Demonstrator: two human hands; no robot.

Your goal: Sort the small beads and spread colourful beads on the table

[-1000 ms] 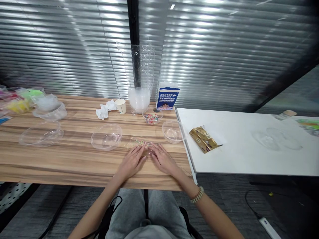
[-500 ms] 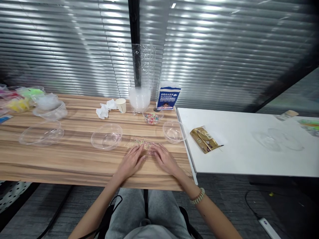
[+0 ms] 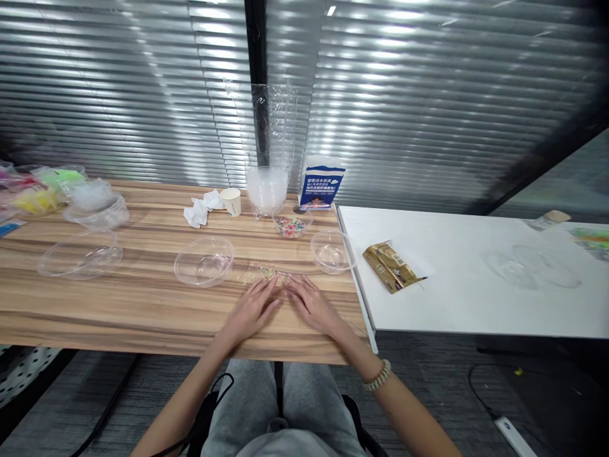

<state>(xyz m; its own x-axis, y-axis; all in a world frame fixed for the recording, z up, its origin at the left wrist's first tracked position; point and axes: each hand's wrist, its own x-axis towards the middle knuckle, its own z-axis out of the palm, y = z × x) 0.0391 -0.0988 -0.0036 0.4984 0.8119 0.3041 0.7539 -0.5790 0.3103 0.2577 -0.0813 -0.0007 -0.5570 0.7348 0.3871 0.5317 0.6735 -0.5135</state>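
Left hand (image 3: pixel 250 310) on bag (image 3: pixel 264 273); Chinese-lettered packet (image 3: pixel 320 185)

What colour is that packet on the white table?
The packet is gold with brown; the head view shows it best.

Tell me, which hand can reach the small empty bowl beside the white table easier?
Likely the right hand: the small empty bowl sits just beyond it, while the left hand lies farther left and would have to cross over.

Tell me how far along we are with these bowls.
Done: one small bowl holds coloured bits. In hand: left hand and right hand lie open, fingertips on a clear bag of such bits. Left: the wide bowl and the edge bowl are empty.
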